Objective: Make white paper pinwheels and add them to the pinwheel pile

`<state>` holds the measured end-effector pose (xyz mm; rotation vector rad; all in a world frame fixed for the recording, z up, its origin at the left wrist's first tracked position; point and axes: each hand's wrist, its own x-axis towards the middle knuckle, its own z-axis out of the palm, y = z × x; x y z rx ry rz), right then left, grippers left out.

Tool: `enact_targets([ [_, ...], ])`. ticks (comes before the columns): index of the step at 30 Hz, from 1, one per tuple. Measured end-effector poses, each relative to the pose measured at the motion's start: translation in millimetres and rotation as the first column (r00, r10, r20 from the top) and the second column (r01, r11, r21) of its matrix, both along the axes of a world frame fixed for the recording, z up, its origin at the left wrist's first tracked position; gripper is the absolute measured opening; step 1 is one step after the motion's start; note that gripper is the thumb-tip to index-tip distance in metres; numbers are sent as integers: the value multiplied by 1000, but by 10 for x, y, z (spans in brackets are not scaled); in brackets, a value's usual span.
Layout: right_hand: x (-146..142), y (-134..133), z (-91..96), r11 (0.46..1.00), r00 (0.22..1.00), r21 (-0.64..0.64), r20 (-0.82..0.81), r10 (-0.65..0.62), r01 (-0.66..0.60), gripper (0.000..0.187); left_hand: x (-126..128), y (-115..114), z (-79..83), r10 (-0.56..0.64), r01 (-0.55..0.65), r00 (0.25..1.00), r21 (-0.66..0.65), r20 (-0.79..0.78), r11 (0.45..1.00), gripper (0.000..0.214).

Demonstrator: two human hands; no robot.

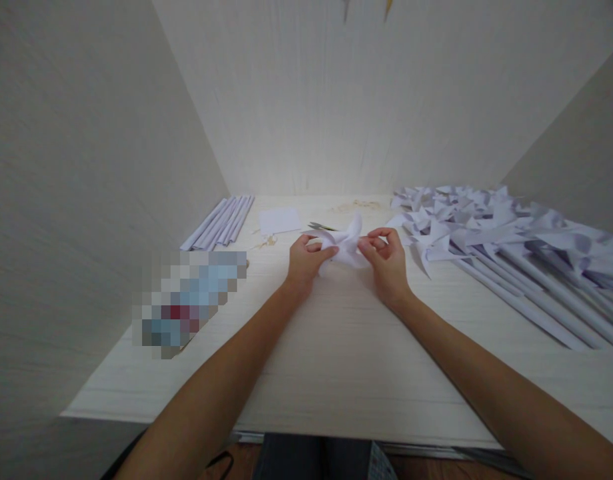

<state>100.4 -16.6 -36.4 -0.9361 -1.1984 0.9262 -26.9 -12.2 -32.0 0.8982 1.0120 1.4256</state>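
Between my two hands, above the middle of the table, is a white paper pinwheel with curled blades. My left hand grips its left side, thumb laid across the paper near the centre. The fingertips of my right hand are pinched at its right edge; whether they also hold something small there I cannot make out. Just behind the pinwheel lies a pair of scissors, partly covered by the paper. No stick shows on this pinwheel.
Finished paper pinwheels on rolled sticks are heaped at the right. Rolled paper tubes lie at the back left, beside a flat white paper. Tan scraps are scattered nearby. A blurred-out object lies at the left. Walls enclose the table.
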Motion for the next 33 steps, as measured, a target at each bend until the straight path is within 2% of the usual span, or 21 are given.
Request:
enact_targets([
  [2,18,15,-11,998,998,22,-21,-55,55,19,-32,25,0,-3,3,1000,-8,27,1000,38],
  [4,44,34,-22,992,992,15,-37,-122,122,17,-68,39,10,-41,43,997,-20,63,999,38],
  [6,74,51,-36,984,983,3,-43,-180,180,16,-105,36,28,-154,157,982,-23,106,987,38],
  [8,103,64,-54,979,978,4,-46,-203,204,16,-144,14,51,-306,310,941,-10,145,951,37],
  [12,121,81,-88,985,985,9,2,-173,173,13,-224,-57,100,-529,537,833,-1,163,844,35],
  [16,26,170,-70,1000,983,-12,181,11,-9,14,-281,-107,109,-722,725,686,-5,87,689,36],
  [19,-135,338,-2,991,919,47,382,97,-124,12,-307,-108,79,-820,820,573,8,13,573,36],
  [21,-275,480,59,977,865,97,488,120,-190,13,-324,-96,55,-844,844,536,3,-16,536,37],
  [25,-568,729,149,933,726,180,679,112,-312,11,-358,-60,18,-859,859,512,17,-14,511,41],
  [29,-790,860,127,900,652,196,749,119,-389,11,-371,-39,8,-867,865,498,67,8,498,45],
  [33,-911,895,52,886,585,189,803,108,-423,13,-370,-48,31,-850,849,527,29,19,527,49],
])
